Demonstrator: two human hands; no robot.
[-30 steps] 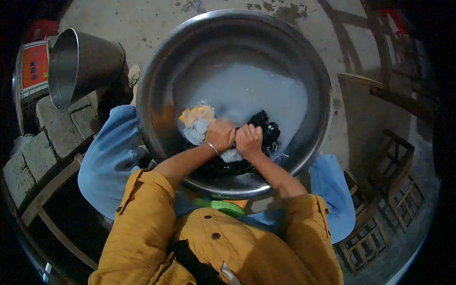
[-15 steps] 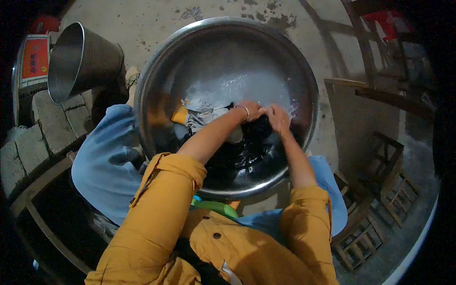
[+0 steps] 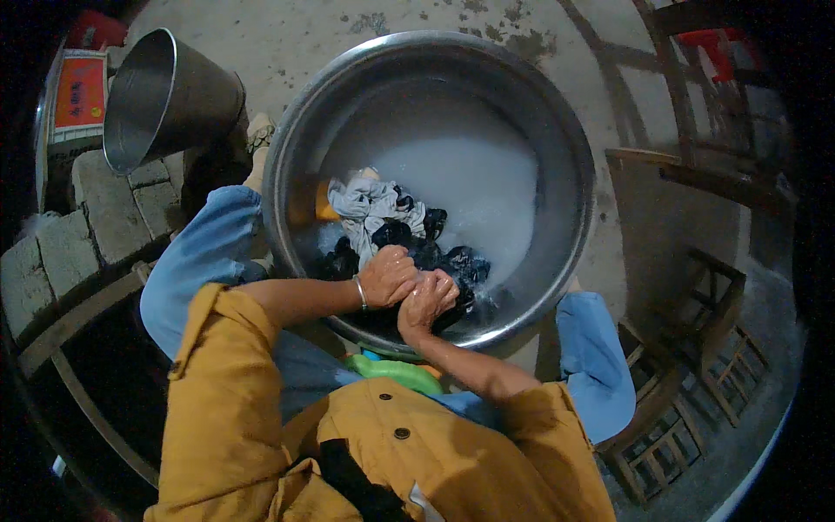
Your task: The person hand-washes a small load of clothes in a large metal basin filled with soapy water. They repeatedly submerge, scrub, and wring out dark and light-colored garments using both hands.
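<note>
A wide metal basin point(image 3: 557, 113) of cloudy water point(image 3: 478, 165) stands between my knees. Wet black cloth point(image 3: 465, 268) lies bunched in its near part. My left hand point(image 3: 387, 277), with a bracelet at the wrist, is closed on this cloth by the near rim. Beside it, almost touching, my right hand point(image 3: 428, 303) is also closed on the cloth; what lies between the palms is hidden. A pale grey cloth point(image 3: 361, 202) with dark patches sits just beyond, at the basin's left side, against an orange-yellow item point(image 3: 325, 202) that is partly covered.
A metal bucket point(image 3: 178, 100) lies tipped at the upper left, near grey blocks point(image 3: 109, 196) and a red and white box point(image 3: 80, 91). Something green point(image 3: 400, 372) is under the near rim. Wooden stools point(image 3: 652, 435) stand at the right, and a wooden frame point(image 3: 83, 331) at the left.
Both hands have come toward me and to the left, from mid-basin to the near rim. The black cloth is bunched tighter, and more cloudy water shows.
</note>
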